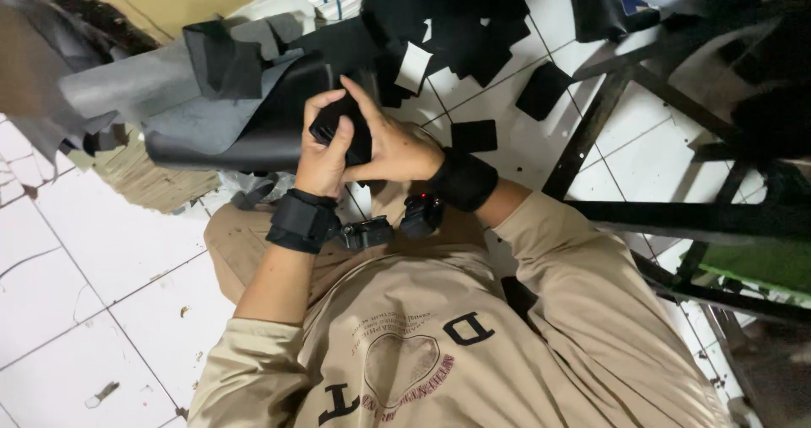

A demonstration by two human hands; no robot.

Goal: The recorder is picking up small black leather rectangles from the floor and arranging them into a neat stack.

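Observation:
Both my hands are together in front of my chest, closed on a small stack of black cut pieces (336, 124). My left hand (319, 162) grips the stack from below, thumb up along its side. Covering it from the right is my right hand (397, 145), with the index finger stretched over the top edge. Each wrist carries a black strap with a small device on it, the left strap (300, 221) and the right strap (463, 180). My sleeves and shirt are beige.
A large black sheet (253, 132) and grey sheets (127, 86) lie on the white tile floor beyond my hands. Several black cut squares (473, 134) are scattered further out. A black metal frame (667, 217) stands to the right. Frayed cardboard (144, 179) lies at the left.

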